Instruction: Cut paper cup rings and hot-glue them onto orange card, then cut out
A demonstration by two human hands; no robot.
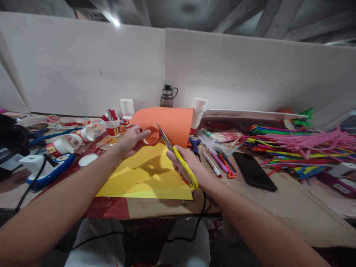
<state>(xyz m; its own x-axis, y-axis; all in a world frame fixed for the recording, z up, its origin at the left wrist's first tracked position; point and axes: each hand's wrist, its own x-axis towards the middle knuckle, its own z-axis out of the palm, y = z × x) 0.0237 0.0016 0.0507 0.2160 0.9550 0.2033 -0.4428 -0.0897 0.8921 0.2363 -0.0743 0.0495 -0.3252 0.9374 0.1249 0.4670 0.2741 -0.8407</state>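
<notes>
My left hand [132, 141] is closed around a small orange cup-like ring [152, 137], its round opening facing me and the thumb on its rim. In my right hand [185, 159] is a pair of scissors [182, 165] with yellow handles. The metal blades point up and left, their tips close beside the ring; I cannot tell whether they touch it. Behind both hands curves a large orange paper sheet [178, 124]. Below them yellow paper sheets [144, 174] lie flat on the table, with shadows of the hands on them.
Left are red-and-white paper cups [57, 145], a blue-rimmed item [52, 176] and a white lid [88, 160]. White cup stacks [199, 111] and a bottle [167, 96] stand behind. Right are a glue gun [194, 144], pens [213, 165], a phone [254, 171] and pipe cleaners [306, 142].
</notes>
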